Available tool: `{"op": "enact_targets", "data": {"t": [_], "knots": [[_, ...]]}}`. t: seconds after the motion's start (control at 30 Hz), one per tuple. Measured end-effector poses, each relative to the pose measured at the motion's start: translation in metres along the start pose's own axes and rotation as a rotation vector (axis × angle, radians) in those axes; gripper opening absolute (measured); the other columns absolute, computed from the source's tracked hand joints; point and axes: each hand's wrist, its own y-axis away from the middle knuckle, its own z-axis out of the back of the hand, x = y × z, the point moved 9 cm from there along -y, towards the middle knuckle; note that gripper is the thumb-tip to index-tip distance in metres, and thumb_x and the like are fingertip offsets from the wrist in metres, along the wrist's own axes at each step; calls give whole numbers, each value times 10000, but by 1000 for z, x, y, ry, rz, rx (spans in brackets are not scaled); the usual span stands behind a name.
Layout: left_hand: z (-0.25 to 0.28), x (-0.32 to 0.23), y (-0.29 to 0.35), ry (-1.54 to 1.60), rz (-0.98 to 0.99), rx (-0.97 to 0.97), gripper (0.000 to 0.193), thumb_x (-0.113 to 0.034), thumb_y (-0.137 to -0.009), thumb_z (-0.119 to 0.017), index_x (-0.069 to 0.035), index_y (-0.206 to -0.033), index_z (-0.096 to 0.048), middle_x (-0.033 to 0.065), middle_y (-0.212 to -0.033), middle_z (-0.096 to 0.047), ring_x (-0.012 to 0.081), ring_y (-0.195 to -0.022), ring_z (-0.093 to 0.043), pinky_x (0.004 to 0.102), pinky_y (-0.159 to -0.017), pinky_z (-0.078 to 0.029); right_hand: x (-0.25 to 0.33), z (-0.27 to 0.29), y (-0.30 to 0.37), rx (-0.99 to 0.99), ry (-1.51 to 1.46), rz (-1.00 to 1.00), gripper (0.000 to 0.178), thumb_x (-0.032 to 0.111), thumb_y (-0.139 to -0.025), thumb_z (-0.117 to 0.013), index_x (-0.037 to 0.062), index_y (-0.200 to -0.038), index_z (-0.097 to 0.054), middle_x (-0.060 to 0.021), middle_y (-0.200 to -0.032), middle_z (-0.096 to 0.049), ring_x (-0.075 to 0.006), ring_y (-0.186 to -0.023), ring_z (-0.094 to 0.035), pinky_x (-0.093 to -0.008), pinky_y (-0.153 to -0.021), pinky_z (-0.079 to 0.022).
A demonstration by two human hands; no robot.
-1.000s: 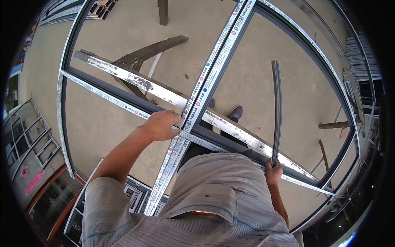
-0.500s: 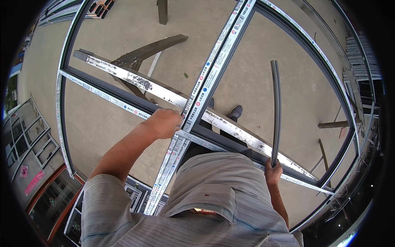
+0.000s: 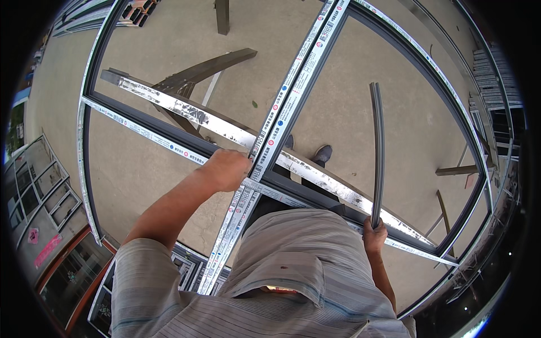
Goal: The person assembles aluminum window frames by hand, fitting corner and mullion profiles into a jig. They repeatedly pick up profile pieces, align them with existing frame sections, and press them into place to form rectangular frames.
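A large window frame (image 3: 293,104) of dark metal bars, faced with printed white protective film, stretches out in front of me. My left hand (image 3: 228,170) is closed at the crossing of its bars, knuckles up, against the upright bar. Its fingertips are hidden, so whatever they pinch does not show. In my right hand (image 3: 375,235) is the lower end of a long dark grey strip (image 3: 378,152). The strip stands up and away from me, grooved along its length, over the right-hand opening. My right fingers wrap round it beside the frame's near bar.
Under the window frame runs a scuffed white support beam (image 3: 191,111) on a brown metal stand (image 3: 208,70). Stacked profiles (image 3: 135,12) lie at far left, more bundles (image 3: 493,81) at far right. Other frames (image 3: 42,180) lean at the left. My shoes (image 3: 323,153) show through the opening.
My left hand and forearm have shifted very slightly at the bar crossing. The right hand and the grey strip stay practically still.
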Motion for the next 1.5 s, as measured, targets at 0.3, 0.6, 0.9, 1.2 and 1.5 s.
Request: {"op": "enact_targets", "data": {"t": [0.3, 0.6, 0.9, 1.2, 1.5], "knots": [[-4, 14, -2, 166, 83, -82, 146, -145, -880, -743, -62, -782, -674, 154, -897, -699, 386, -914, -712, 499, -821, -560, 12, 3, 4, 13, -25, -21, 324, 281, -1027, -734, 35, -849, -620, -27, -594, -569, -111, -481, -561, -339, -472, -480], [-9, 24, -5, 377, 174, -16, 77, -103, -812, -736, -36, -824, -701, 189, -931, -720, 406, -933, -717, 498, -831, -565, -8, -1, -2, -14, 2, 37, 318, 286, -1023, -735, 36, -858, -629, -26, -601, -569, -108, -488, -555, -332, -479, -478], [-11, 28, -4, 446, 223, -109, 134, -121, -792, -761, -15, -801, -679, 202, -911, -714, 414, -916, -714, 489, -830, -558, -4, 0, -1, -6, 25, 33, 301, 281, -1024, -733, 38, -869, -645, -25, -602, -580, -106, -490, -565, -332, -487, -487], [-11, 33, -8, 476, 215, -119, 145, -125, -813, -754, -1, -839, -683, 217, -878, -715, 417, -878, -716, 489, -805, -560, 0, 1, 0, -4, 9, 21, 316, 286, -1022, -732, 38, -856, -629, -27, -601, -576, -108, -490, -570, -337, -475, -484], [-13, 47, -17, 667, 221, -108, 207, -84, -848, -764, 6, -771, -595, 133, -716, -598, 206, -685, -596, 393, -646, -467, -1, 1, 1, 7, -2, -13, 311, 288, -1020, -731, 40, -861, -634, -26, -603, -576, -108, -490, -563, -329, -482, -479]]}}
